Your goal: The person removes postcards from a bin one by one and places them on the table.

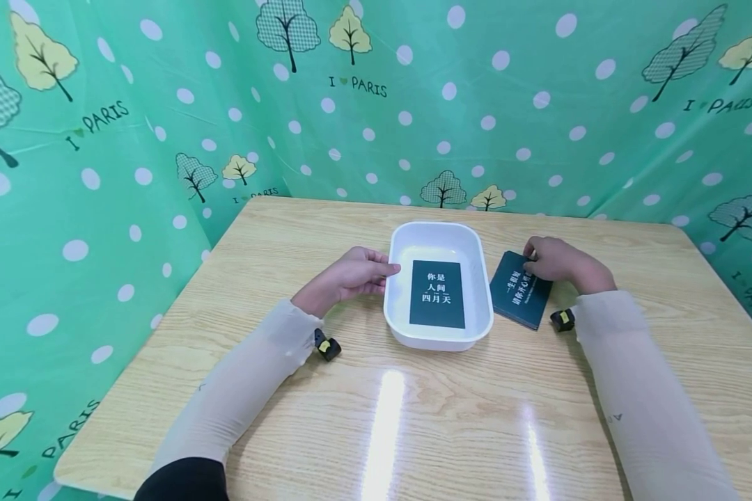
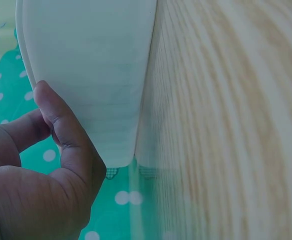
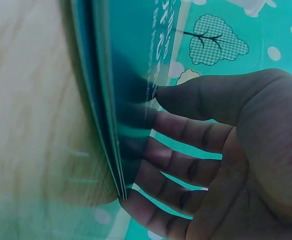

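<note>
A white plastic basin (image 1: 439,344) stands on the table with a dark green card (image 1: 437,293) lying flat inside, white characters on its face. My left hand (image 1: 363,273) pinches the basin's left rim; in the left wrist view the thumb (image 2: 61,112) lies against its outer wall. To the right of the basin lies a small stack of dark green cards (image 1: 519,300), slightly turned, with white print. At its upper right corner my right hand (image 1: 560,261) holds the cards by thumb and fingertips. Their layered edges (image 3: 111,135) show in the right wrist view.
The light wooden table (image 1: 301,431) carries the basin and cards. A green dotted curtain (image 1: 413,111) with printed trees hangs behind and at the left. Small black wrist cameras (image 1: 328,347) sit by both cuffs. Bright light reflections (image 1: 385,424) streak the tabletop in front.
</note>
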`<action>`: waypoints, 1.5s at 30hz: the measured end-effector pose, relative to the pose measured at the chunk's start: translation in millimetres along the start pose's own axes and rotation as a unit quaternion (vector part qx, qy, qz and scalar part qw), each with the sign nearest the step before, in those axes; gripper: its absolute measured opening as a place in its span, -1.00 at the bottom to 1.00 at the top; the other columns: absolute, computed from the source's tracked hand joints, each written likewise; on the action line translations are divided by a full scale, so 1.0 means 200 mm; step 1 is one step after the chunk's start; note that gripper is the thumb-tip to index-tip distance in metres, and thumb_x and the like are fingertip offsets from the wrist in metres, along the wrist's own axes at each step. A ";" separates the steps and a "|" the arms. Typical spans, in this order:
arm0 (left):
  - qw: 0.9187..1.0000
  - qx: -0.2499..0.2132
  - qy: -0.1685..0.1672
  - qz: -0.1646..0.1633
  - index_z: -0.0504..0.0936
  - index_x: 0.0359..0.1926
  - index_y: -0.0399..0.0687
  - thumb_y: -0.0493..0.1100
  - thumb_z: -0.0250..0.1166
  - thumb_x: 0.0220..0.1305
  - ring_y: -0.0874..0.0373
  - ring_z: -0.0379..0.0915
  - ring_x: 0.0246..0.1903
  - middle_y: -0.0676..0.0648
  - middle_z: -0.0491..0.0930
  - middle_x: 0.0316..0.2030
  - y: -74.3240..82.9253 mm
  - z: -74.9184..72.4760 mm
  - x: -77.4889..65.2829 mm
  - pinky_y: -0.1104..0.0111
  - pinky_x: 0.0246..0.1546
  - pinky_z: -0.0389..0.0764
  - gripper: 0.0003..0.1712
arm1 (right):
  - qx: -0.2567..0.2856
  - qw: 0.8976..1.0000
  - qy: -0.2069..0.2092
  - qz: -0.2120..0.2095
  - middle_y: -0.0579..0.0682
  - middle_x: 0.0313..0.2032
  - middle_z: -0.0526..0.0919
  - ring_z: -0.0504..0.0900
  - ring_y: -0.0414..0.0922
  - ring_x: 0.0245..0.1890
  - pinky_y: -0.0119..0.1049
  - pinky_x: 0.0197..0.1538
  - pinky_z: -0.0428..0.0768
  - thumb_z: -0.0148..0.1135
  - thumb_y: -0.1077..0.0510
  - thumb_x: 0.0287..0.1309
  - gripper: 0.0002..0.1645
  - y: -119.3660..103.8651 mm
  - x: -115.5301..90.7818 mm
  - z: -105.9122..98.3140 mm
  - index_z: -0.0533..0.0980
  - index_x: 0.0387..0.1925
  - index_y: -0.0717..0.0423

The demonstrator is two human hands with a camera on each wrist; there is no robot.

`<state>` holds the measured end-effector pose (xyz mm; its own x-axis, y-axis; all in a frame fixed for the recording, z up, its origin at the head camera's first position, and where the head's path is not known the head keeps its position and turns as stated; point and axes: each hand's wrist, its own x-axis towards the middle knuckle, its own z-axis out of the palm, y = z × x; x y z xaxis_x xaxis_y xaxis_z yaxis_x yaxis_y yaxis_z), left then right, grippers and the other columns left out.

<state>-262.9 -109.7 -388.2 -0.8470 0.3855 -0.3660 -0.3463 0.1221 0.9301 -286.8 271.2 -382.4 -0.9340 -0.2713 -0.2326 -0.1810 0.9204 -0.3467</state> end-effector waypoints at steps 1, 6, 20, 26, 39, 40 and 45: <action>1.000 0.000 0.000 0.000 0.52 -0.17 -0.29 -0.24 0.32 0.30 0.16 0.51 -0.52 -0.25 0.58 -0.30 0.00 0.00 0.00 0.40 -0.44 0.63 -0.79 | -0.001 1.000 0.000 0.000 0.37 -0.11 0.52 0.49 0.10 -0.26 -0.06 -0.20 0.55 0.03 0.23 0.37 -0.63 0.00 0.00 0.00 0.37 0.06 0.45; 1.000 0.001 0.000 0.001 0.51 -0.16 -0.29 -0.25 0.31 0.30 0.16 0.51 -0.51 -0.22 0.58 -0.33 0.00 0.00 0.00 0.40 -0.45 0.63 -0.80 | -0.008 1.000 0.018 -0.004 0.42 -0.06 0.49 0.51 0.16 -0.18 0.06 -0.11 0.55 -0.02 0.21 0.40 -0.58 -0.01 -0.01 -0.01 0.33 0.13 0.47; 1.000 -0.005 -0.001 0.001 0.51 -0.17 -0.30 -0.25 0.32 0.29 0.15 0.50 -0.52 -0.18 0.58 -0.37 -0.01 0.00 0.01 0.40 -0.45 0.63 -0.79 | -0.013 0.980 0.181 -0.080 0.35 0.13 0.41 0.40 0.24 0.07 0.17 0.03 0.52 0.02 0.06 0.45 -0.47 -0.24 -0.01 -0.01 0.30 0.24 0.38; 1.000 -0.003 -0.004 0.002 0.51 -0.19 -0.29 -0.25 0.32 0.29 0.16 0.51 -0.51 -0.15 0.59 -0.40 -0.01 0.00 0.01 0.38 -0.41 0.64 -0.80 | -0.021 0.966 0.213 -0.142 0.33 0.10 0.43 0.38 0.21 0.08 0.16 0.07 0.47 0.08 0.03 0.42 -0.46 -0.34 0.00 0.02 0.33 0.20 0.37; 1.000 0.002 -0.001 0.005 0.52 -0.17 -0.30 -0.24 0.32 0.30 0.17 0.49 -0.53 -0.12 0.58 -0.43 0.00 0.00 0.00 0.39 -0.43 0.63 -0.79 | -0.066 0.969 0.163 -0.174 0.19 0.10 0.48 0.41 0.09 0.10 0.05 0.11 0.51 0.21 -0.08 0.31 -0.35 -0.55 -0.02 0.13 0.36 0.25 0.24; 1.000 0.002 -0.001 0.005 0.52 -0.17 -0.30 -0.24 0.32 0.30 0.17 0.49 -0.53 -0.12 0.58 -0.43 0.00 0.00 0.00 0.39 -0.43 0.63 -0.79 | -0.063 0.970 0.158 -0.176 0.20 0.12 0.48 0.42 0.09 0.11 0.06 0.11 0.51 0.22 -0.09 0.30 -0.33 -0.57 -0.03 0.14 0.35 0.27 0.23; 1.000 0.001 -0.002 0.004 0.52 -0.18 -0.29 -0.24 0.32 0.29 0.16 0.50 -0.52 -0.12 0.59 -0.43 0.00 0.00 0.01 0.39 -0.43 0.64 -0.79 | -0.061 0.972 0.130 -0.183 0.19 0.19 0.47 0.45 0.09 0.17 0.06 0.17 0.47 0.23 -0.12 0.29 -0.27 -0.61 -0.05 0.17 0.32 0.33 0.20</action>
<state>-263.8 -109.6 -389.1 -0.8477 0.3909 -0.3587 -0.3387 0.1215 0.9330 -245.6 152.6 -368.7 -0.8432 -0.5215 0.1303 -0.5370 0.8059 -0.2494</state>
